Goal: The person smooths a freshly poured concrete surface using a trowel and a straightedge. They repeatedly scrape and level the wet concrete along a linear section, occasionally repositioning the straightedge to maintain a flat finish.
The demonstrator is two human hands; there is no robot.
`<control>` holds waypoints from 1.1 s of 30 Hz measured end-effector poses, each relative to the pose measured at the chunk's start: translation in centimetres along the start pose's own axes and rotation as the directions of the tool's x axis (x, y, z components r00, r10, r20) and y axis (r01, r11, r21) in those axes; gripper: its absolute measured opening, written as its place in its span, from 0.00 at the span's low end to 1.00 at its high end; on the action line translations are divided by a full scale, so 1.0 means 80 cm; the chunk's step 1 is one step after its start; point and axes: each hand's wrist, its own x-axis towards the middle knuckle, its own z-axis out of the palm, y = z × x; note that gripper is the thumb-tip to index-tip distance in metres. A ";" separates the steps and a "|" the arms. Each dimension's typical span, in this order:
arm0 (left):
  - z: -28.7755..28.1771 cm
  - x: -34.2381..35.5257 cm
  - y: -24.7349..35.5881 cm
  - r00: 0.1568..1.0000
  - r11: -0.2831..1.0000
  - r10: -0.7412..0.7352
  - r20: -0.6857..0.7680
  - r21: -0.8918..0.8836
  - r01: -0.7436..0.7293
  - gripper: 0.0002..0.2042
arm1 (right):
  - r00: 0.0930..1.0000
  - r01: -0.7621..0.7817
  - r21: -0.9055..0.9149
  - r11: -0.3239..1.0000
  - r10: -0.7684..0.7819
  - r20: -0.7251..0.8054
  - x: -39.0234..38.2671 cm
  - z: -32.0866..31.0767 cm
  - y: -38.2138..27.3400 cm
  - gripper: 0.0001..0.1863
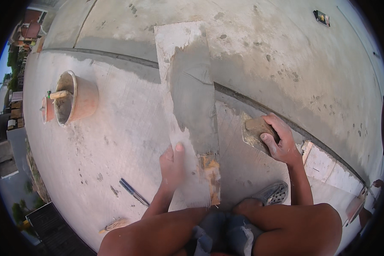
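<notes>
The fingers of the right hand (281, 141) are clamped around the brown block-shaped handle of a flat, mortar-crusted hand trowel (260, 128), whose thin blade points left, away from the palm. The left hand (173, 168) has its thumb laid over the left edge of a long, pale rectangular panel (165, 113); its other fingers are mostly hidden under or behind that edge, so it looks gripped, though I cannot tell how tightly they close. The panel reaches out ahead of the left fingers, its long axis running away from the body with the far end leaning slightly left, and it carries a broad smear of wet grey mortar (194, 94) beyond the thumb. The left hand is the nearer one, touching the panel; the right fingers lie to its right, with the trowel blade near the panel's right edge but apart from it, bare floor showing between. Beyond the right fingers a narrow, dark straight groove (260, 100) crosses the grey concrete floor (128, 141) diagonally, passing behind the panel. Well to the left of and ahead of the left fingers stands a dull pinkish round plastic bucket (87, 98), with a wooden handle (60, 94) over its rim. Nearer, left of the left wrist, lies a slim dark rod-shaped tool (133, 192).
</notes>
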 end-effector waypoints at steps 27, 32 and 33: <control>0.032 -0.007 -0.003 0.975 0.981 0.188 -0.122 0.081 -0.179 0.20 | 0.893 -0.365 0.437 0.822 0.441 -0.084 -0.072 -0.031 0.044 0.19; 0.030 -0.019 -0.033 0.959 0.986 0.164 -0.230 0.010 -0.166 0.21 | 0.954 -0.296 -0.333 0.895 0.257 -0.156 -0.083 -0.039 0.059 0.21; 0.040 -0.019 -0.033 0.932 0.974 0.212 -0.294 -0.018 -0.227 0.21 | 0.965 -0.260 -0.408 0.875 0.224 -0.133 -0.081 -0.032 0.059 0.20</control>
